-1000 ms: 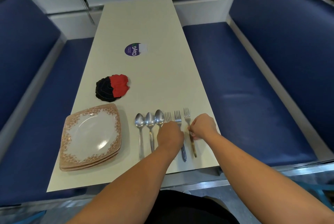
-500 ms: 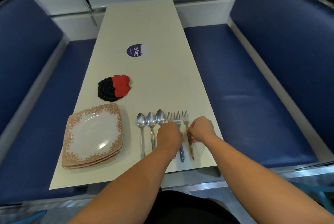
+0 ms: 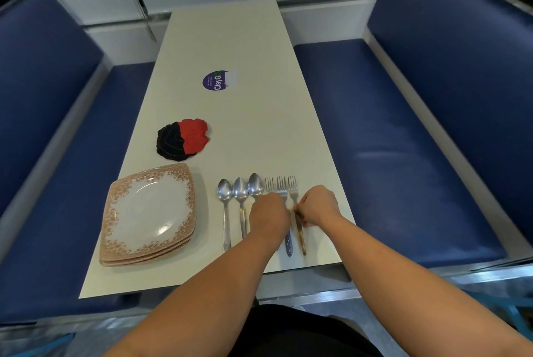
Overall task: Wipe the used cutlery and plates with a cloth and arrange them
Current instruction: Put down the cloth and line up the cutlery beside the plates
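On the desk [image 3: 259, 126], near edge: aligning forks.
The right grip [image 3: 317, 206] pinches the gold-handled fork [image 3: 293, 192] at its neck; whether the left grip [image 3: 269, 212] holds anything cannot be told. Judged light, rigid, slippery: hold by the handle.

The spoons [image 3: 240, 192] are polished metal with mirror-bright bowls. The forks [image 3: 282, 186] are bright metal; the brass-toned fork [image 3: 300, 237] has a satin gold handle. The plates [image 3: 115, 230] are glossy glazed ceramic. The cloth [image 3: 182, 139] is matt, crumpled fabric. The table [image 3: 245, 126] is smooth matt laminate. The bench seats [image 3: 389, 140] show a soft sheen.
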`<act>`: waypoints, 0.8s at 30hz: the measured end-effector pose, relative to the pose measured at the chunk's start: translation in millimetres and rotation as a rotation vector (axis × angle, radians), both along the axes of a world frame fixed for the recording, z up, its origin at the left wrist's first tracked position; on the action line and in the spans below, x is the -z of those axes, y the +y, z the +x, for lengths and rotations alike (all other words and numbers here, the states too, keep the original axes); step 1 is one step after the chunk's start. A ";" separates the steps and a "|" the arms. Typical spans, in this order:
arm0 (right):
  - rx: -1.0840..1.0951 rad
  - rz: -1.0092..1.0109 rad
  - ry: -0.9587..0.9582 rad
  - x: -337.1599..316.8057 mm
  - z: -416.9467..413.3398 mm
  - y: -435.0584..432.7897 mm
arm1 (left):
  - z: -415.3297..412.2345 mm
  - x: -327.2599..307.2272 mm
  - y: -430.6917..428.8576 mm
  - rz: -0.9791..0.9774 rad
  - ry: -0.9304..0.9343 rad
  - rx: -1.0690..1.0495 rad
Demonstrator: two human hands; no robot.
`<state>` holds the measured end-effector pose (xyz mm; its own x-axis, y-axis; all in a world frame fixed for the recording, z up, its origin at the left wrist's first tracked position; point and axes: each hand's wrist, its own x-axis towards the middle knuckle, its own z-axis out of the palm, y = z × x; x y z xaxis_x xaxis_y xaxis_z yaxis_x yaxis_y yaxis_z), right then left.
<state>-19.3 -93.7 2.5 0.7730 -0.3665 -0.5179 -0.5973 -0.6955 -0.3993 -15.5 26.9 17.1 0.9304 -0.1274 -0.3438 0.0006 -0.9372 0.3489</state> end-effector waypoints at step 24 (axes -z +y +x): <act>-0.161 0.236 -0.477 -66.7 67.1 118.4 | 50.0 -51.7 235.0 -0.093 -0.540 -0.462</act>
